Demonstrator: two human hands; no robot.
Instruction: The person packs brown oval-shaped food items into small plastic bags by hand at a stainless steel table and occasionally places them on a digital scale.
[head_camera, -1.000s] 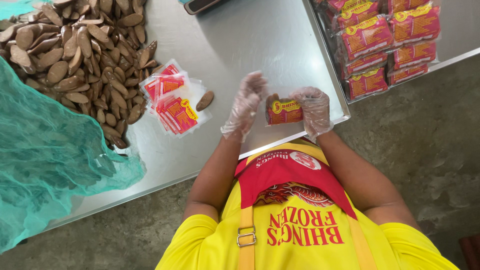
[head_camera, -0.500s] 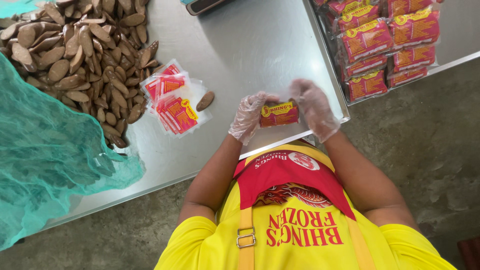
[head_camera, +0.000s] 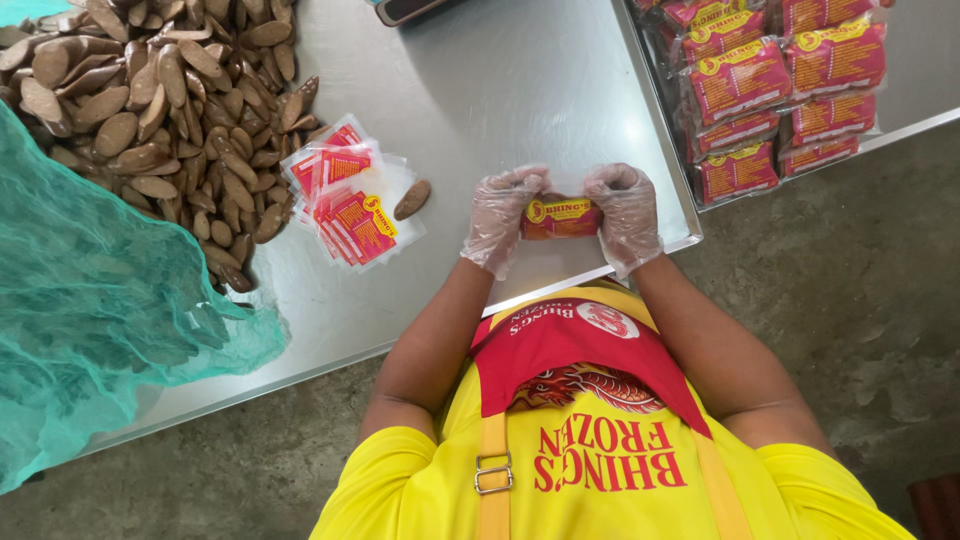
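Note:
A small red and yellow printed packet (head_camera: 560, 217) is held between both my gloved hands above the near edge of the steel table (head_camera: 500, 90). My left hand (head_camera: 502, 218) grips its left end and my right hand (head_camera: 622, 212) grips its right end. Both hands wear thin clear plastic gloves. A loose pile of empty red and clear packets (head_camera: 345, 195) lies to the left, with a single brown oval piece (head_camera: 411, 199) beside it.
A big heap of brown oval pieces (head_camera: 150, 110) covers the table's far left. Green netting (head_camera: 90, 310) drapes over the left edge. Several filled red packs (head_camera: 780, 90) are stacked at the right. A concrete floor (head_camera: 860, 300) lies below.
My left hand has closed onto the packet's left end, and both hands now hold the packet level at its two ends.

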